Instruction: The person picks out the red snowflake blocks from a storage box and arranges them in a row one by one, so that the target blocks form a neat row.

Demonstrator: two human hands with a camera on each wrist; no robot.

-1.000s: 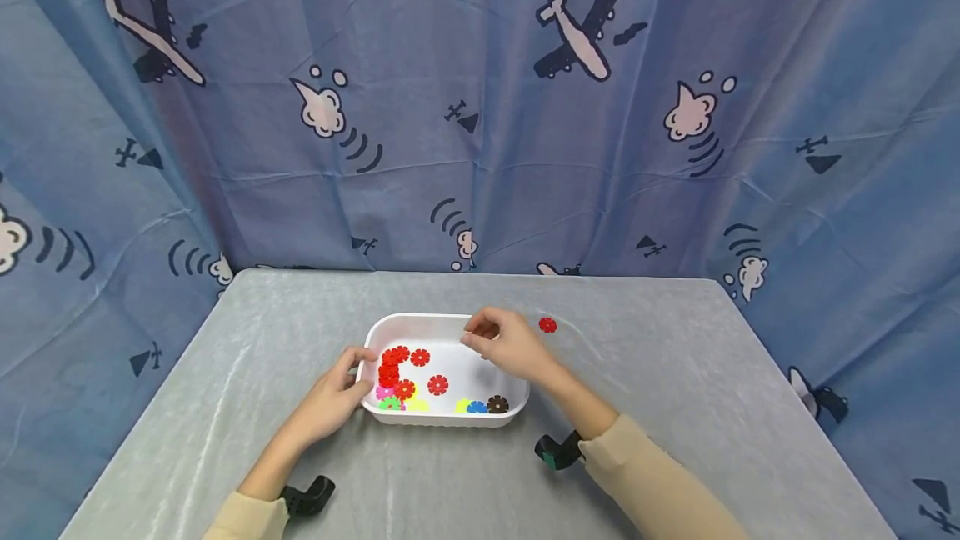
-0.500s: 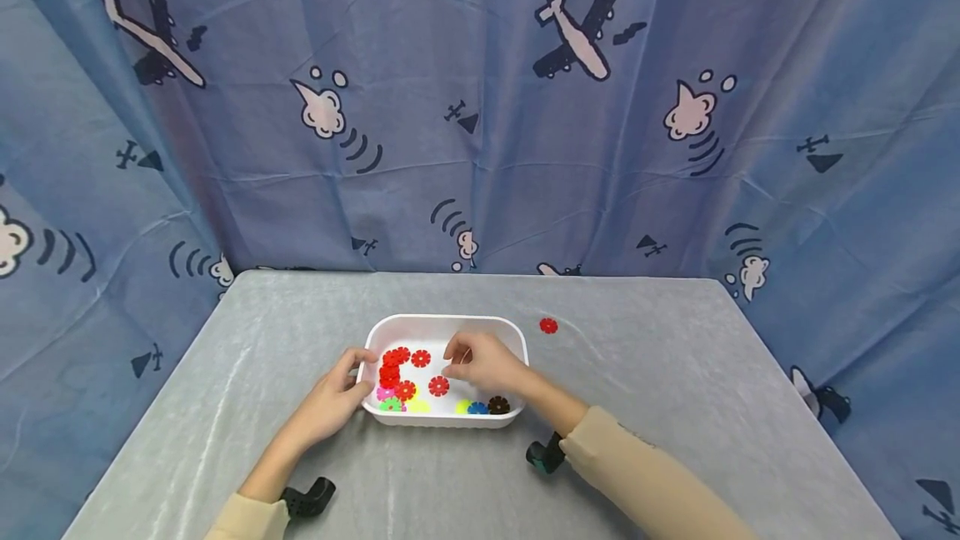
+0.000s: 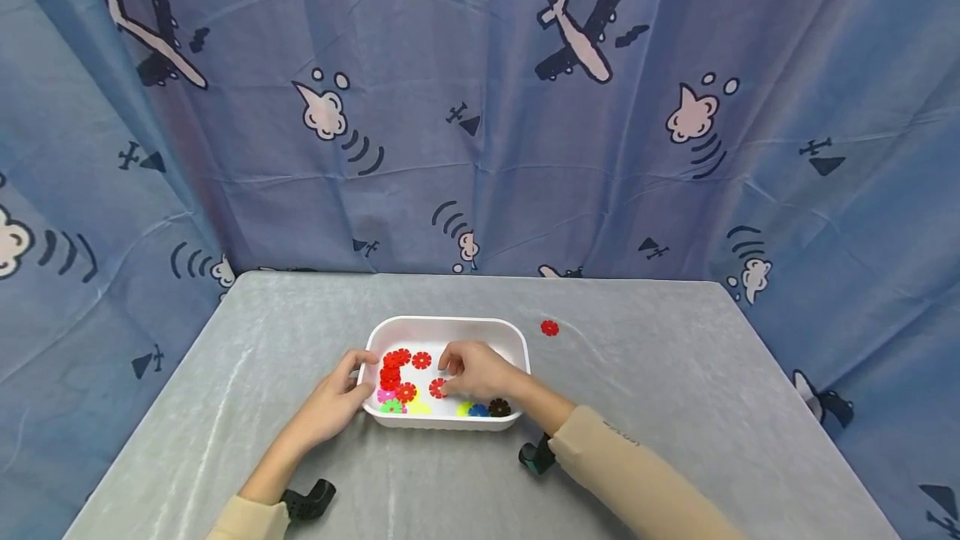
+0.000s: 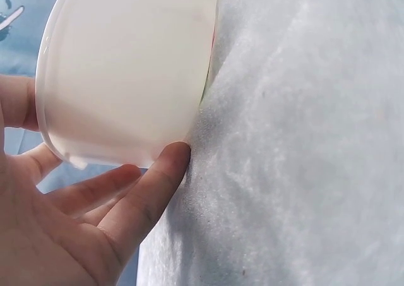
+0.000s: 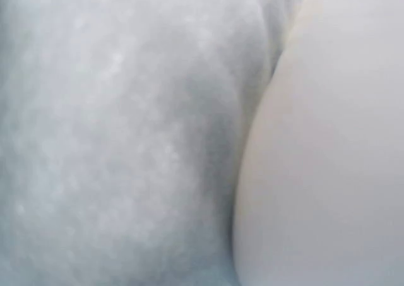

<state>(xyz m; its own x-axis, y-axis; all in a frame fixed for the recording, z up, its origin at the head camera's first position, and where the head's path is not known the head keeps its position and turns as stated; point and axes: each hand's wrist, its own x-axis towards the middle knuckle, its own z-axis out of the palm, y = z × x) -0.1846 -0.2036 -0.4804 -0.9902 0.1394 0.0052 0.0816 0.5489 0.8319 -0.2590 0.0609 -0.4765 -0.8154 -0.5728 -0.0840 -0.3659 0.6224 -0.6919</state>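
Note:
A white tray (image 3: 442,422) on the table holds small notched discs. My left hand (image 3: 330,401) grips its left end; in the left wrist view the fingers of that hand (image 4: 95,216) lie against the tray's outer wall (image 4: 132,77). Inside the tray, my right hand (image 3: 483,373) is over the middle, thumb and fingers apart, the thumb tip at a red disc (image 3: 436,388) that it partly covers. More red discs (image 3: 390,377) are heaped at the left, near a green disc (image 3: 392,407). Blurred, the tray's wall (image 5: 328,153) fills the right of the right wrist view.
One red disc (image 3: 550,327) lies on the grey table (image 3: 645,373) beyond the tray's right back corner. In the tray's front right are a blue disc (image 3: 478,411) and a dark brown disc (image 3: 499,407). A blue patterned curtain (image 3: 420,107) hangs behind the table.
My right hand has moved left and toward the front, from the tray's right back part to the red disc near the middle. My left hand has stayed on the tray's left end.

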